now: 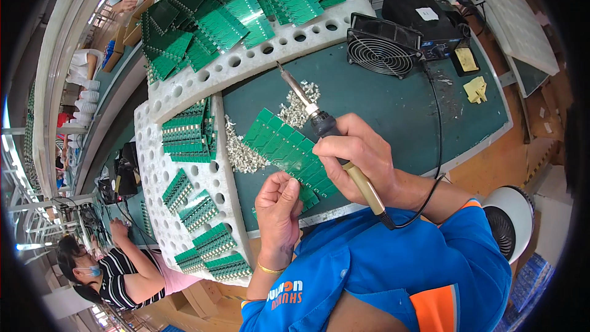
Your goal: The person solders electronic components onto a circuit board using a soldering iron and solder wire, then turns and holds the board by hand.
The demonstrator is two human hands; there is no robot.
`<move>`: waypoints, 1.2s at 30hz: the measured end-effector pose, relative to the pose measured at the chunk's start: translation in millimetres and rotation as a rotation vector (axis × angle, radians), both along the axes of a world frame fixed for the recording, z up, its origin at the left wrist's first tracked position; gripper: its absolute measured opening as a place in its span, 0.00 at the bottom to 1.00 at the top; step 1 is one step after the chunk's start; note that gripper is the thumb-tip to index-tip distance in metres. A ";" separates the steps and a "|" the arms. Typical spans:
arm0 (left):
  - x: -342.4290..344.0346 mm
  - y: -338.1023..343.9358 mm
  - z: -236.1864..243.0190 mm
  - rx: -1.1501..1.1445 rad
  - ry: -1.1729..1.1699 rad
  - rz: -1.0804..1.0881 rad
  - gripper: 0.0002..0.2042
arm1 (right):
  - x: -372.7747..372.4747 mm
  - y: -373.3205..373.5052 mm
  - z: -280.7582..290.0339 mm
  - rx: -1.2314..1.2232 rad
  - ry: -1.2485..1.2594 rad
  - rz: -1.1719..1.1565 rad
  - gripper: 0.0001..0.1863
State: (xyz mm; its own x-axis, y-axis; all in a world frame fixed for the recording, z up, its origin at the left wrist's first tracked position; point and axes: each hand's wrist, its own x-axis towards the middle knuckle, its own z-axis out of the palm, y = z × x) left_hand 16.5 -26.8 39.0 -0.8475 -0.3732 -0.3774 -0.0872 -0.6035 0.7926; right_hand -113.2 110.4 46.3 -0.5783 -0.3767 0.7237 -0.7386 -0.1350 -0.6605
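Note:
My right hand (369,160) grips a soldering iron (324,125) by its dark and tan handle. The metal tip points up and away to the left, above the work surface and apart from the board. Under it lies a green circuit board panel (279,140), tilted across the mat and partly hidden by my right hand. My left hand (276,212) is closed at the panel's near left edge, thumb pressed against the fingers; what it pinches cannot be made out. Small silvery metal parts (243,152) are heaped beside the panel, with another heap of metal parts (299,103) beyond it.
White foam trays (252,61) hold many green boards (221,21) at the back and board stacks (184,135) on the left. A black fan (382,49) and soldering station (430,21) stand back right, near yellow sponges (475,89). The iron's cord (439,129) loops rightward. A co-worker (123,270) sits left.

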 end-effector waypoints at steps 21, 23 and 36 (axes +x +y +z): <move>-2.7 0.6 -1.7 -0.036 0.006 -0.008 0.04 | -1.8 0.8 -1.6 0.014 -0.015 -0.030 0.19; -3.2 1.2 -0.7 -0.038 0.002 -0.007 0.04 | -1.5 1.2 -0.6 0.025 0.003 -0.040 0.16; 0.7 3.1 1.6 -0.038 -0.012 -0.013 0.08 | -3.2 1.4 -0.5 0.028 -0.035 -0.060 0.18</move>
